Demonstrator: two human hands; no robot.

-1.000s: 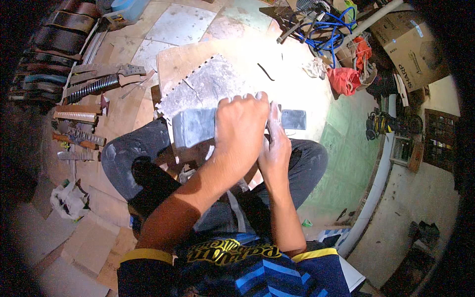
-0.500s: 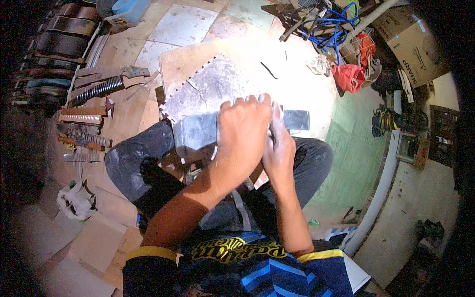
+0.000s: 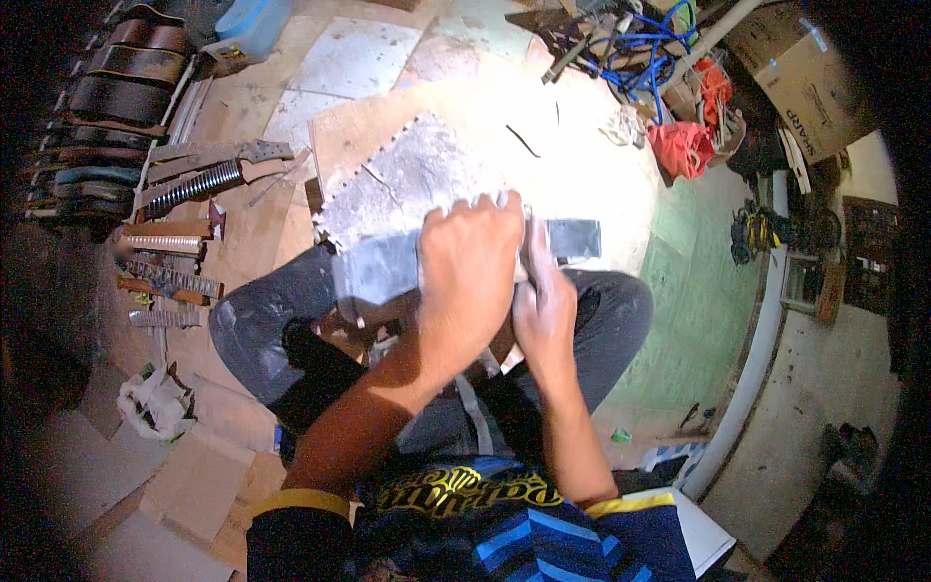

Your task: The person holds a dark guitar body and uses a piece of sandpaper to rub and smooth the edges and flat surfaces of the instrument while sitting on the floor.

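My left hand (image 3: 467,262) is closed, knuckles up, over the middle of a dusty grey slab-like surface (image 3: 378,260); whatever its curled fingers grip is hidden. Just right of it, my right hand (image 3: 543,315) is closed, thumb pointing forward, round an object I cannot make out, pressed close against my left hand. A dark grey rectangular piece (image 3: 572,239) shows beyond my right hand. Behind lies a mottled grey, dotted-edged sheet (image 3: 398,175) on a pale board (image 3: 344,126). Both hands are dusted whitish and work between my crossed legs.
At left are stacked dark curved forms (image 3: 121,97), rasp-like tools (image 3: 194,194) and a crumpled bag (image 3: 155,403). At upper right are blue cables (image 3: 650,58), a red cloth bag (image 3: 679,145) and cardboard boxes (image 3: 805,87). A long pale pipe (image 3: 737,407) borders the right side.
The view shifts slightly between frames. Both hands stay closed together over the grey surface, moving only a little; the left is slightly blurred now.
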